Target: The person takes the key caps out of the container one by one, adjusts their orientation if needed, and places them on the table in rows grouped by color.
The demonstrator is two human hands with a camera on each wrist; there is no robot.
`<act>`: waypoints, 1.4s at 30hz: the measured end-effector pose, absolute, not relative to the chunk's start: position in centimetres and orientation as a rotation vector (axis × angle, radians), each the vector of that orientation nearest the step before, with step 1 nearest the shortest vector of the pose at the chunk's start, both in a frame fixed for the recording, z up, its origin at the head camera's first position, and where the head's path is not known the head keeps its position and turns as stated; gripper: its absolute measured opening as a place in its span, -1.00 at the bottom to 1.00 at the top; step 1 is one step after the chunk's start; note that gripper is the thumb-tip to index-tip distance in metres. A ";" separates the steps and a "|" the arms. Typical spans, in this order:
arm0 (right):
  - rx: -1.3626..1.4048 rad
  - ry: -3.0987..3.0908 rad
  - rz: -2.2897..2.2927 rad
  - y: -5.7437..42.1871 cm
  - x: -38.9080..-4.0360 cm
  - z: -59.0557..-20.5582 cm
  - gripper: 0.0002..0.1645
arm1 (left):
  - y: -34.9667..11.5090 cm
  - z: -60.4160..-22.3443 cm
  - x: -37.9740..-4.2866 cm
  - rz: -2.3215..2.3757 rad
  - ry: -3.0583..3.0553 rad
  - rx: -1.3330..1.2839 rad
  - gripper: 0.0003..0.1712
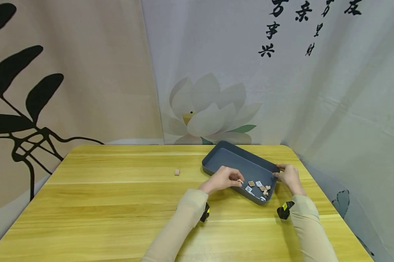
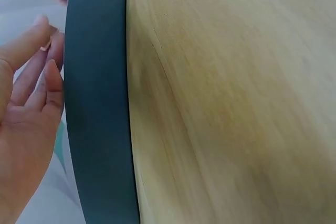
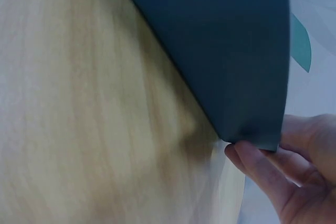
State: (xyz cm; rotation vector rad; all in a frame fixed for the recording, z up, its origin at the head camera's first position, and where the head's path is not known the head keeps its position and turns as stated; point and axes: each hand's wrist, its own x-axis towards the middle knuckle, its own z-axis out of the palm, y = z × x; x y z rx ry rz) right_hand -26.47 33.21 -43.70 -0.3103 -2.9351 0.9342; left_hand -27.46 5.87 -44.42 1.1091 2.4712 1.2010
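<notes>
Small tile [image 1: 240,181] pinched by fingertips of left hand [image 1: 224,179], near wall of dark grey tray [image 1: 237,158] beside it; right hand [image 1: 289,177] grips tray's end; other tiles [image 1: 251,183] lie right of the pinch.

1. Tray [image 1: 234,158]: plain dark blue-grey, inside and out.
2. Tan tiles [image 1: 251,183]: light wood colour, some darkly marked.
3. White tiles [image 1: 248,189]: white with dark printed patterns.
4. Lone tile [image 1: 177,172]: pinkish tan.
5. Bench [image 1: 102,203]: yellow wood, streaked with paler and browner grain.
6. Sleeves [image 1: 180,223]: plain cream.
7. Wrist cameras [image 1: 284,211]: black, yellow patches.
8. Left cloth [image 1: 111,72]: beige, black leaf pattern.
9. Right cloth [image 1: 314,91]: greyish white, pale lotus, black characters.
</notes>
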 end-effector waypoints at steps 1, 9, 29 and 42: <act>-0.309 -2.937 0.934 33.2 -26.5 -43.7 -0.41 | 5.7 -44.4 -27.4 1.209 2.468 1.107 -0.80; -0.299 -2.942 0.914 33.1 -26.3 -43.5 -0.40 | 4.5 -44.1 -27.2 1.341 2.445 1.090 -0.76; -0.328 -2.928 0.952 33.2 -26.4 -43.7 -0.39 | 1.1 -44.0 -27.0 1.587 2.364 1.006 -0.73; -0.342 -2.938 0.968 33.1 -26.4 -43.6 -0.39 | -4.2 -44.0 -27.2 1.651 2.438 0.850 -0.71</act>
